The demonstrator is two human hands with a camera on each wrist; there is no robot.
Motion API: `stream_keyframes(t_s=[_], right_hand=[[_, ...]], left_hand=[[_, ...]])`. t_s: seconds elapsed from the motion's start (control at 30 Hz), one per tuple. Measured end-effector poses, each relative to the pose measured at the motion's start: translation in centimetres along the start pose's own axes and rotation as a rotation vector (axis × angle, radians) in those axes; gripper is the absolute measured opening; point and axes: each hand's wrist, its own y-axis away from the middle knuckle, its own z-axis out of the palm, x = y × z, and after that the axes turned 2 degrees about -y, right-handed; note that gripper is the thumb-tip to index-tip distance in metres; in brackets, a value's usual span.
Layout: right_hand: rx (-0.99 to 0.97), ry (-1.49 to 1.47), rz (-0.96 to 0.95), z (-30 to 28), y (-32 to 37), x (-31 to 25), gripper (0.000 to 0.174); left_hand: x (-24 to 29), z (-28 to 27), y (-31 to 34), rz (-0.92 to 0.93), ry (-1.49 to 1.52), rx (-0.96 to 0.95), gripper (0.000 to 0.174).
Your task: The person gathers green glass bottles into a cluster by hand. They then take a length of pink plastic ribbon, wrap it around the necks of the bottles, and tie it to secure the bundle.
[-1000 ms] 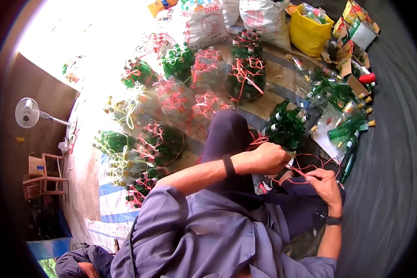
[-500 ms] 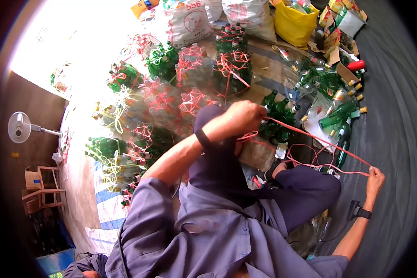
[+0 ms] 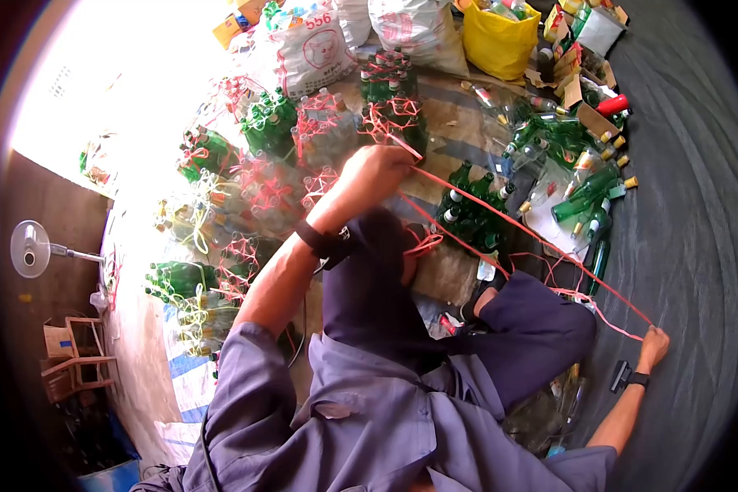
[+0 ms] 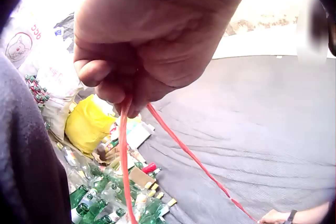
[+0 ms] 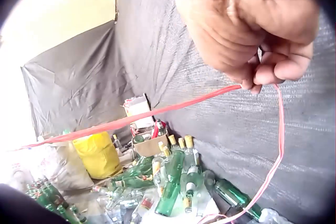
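Red plastic twine (image 3: 541,236) stretches in a long taut line between the two raised hands. My left hand (image 3: 371,182) grips one end of this span above the bent knee, fingers curled round it; a second strand slants down from the same fist toward the lap. At the far right my right hand (image 3: 653,348) pinches the twine between thumb and fingers, and a loose tail (image 5: 280,129) hangs from it in the right wrist view. Below the taut line stands a cluster of green bottles (image 3: 477,205), upright by the feet.
Bundles of bottles tied with red and yellow twine (image 3: 271,184) stand to the left. Loose bottles (image 3: 582,193) and cardboard lie along the dark sheet (image 3: 681,213) at right. White sacks (image 3: 418,33) and a yellow bag (image 3: 500,41) stand at the back.
The hands, close together a second ago, have drawn far apart, left hand up and leftward, right hand out to the right. The twine between them has lengthened and straightened.
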Motion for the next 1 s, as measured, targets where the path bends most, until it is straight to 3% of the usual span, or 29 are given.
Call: stream_keyframes(t_s=[0.13,0.23,0.33,0.4,0.43,0.5,0.67,1.0], right_hand=[[0.047,0.079,-0.048,0.2,-0.1,0.2,0.032],[0.076,0.045,-0.019,-0.9,-1.0,-0.6,0.03],[0.062,-0.196,0.099,-3.4,-1.8,-2.0,0.032],[0.277,-0.217,-0.045,-5.6,-2.2,-2.8,0.033],[0.282,-0.204,-0.038,-6.5,-2.7,-3.0,0.033],[0.638,-0.094,-0.244,-8.0,-3.6,-3.1,0.035],[0.587,-0.091,-0.207,-10.0,-4.9,-2.8,0.035],[0.358,-0.129,0.069,-5.9,-2.6,0.5,0.033]], left_hand=[[-0.4,-0.3,-0.2,-0.132,0.119,0.032,0.019],[-1.1,-0.1,-0.4,-0.133,0.138,0.137,0.021],[-1.9,0.3,-0.7,-0.2,0.318,0.145,0.019],[-1.9,0.2,-0.7,-0.218,0.362,0.151,0.018],[-1.8,0.2,-0.6,-0.221,0.386,0.147,0.017],[-1.9,0.3,-0.5,-0.215,0.479,0.145,0.019],[-1.2,-0.4,-0.5,-0.229,0.539,0.16,0.02],[-3.8,-2.3,-1.1,-0.264,0.461,0.253,0.02]])
